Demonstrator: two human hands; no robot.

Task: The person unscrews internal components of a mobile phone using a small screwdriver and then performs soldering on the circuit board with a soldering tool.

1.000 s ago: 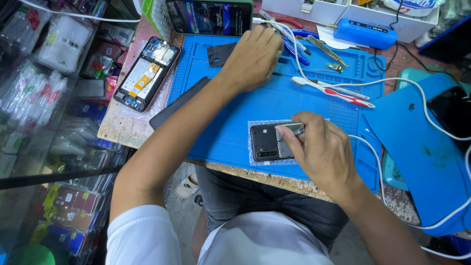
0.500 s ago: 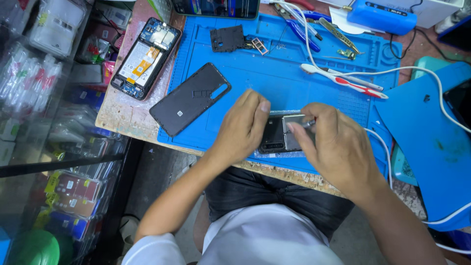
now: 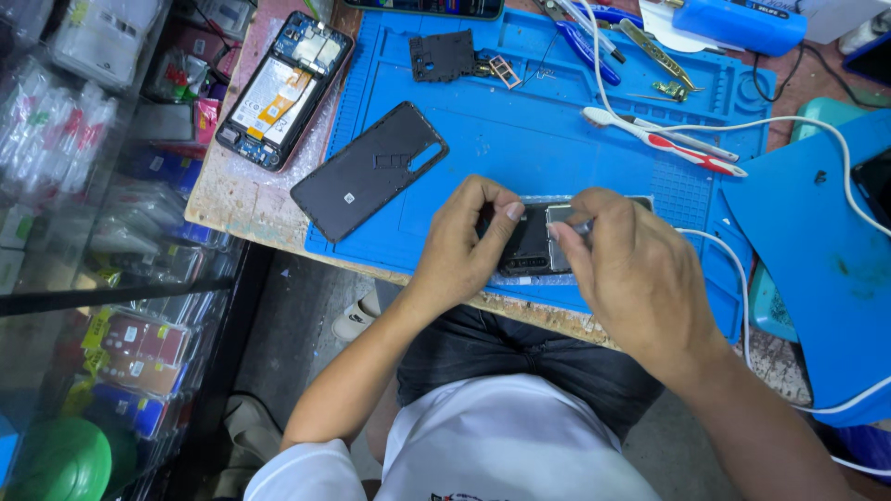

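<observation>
An opened phone body (image 3: 531, 243) lies near the front edge of a blue work mat (image 3: 520, 139). My left hand (image 3: 464, 243) grips its left end, fingers curled over the edge. My right hand (image 3: 631, 274) covers its right side and pinches a thin metal tool (image 3: 583, 225) whose tip rests on the phone's inner parts. Much of the phone is hidden under both hands.
A black back cover (image 3: 369, 171) lies on the mat's left part. Another opened phone (image 3: 286, 89) sits on the bench at the left. A small black plate (image 3: 443, 56), pliers (image 3: 588, 41), a red-and-white toothbrush (image 3: 664, 141) and a white cable (image 3: 817, 139) lie farther back.
My left hand came back from the far side of the mat and took hold of the phone's left end. The black back cover is now uncovered. The view has shifted closer.
</observation>
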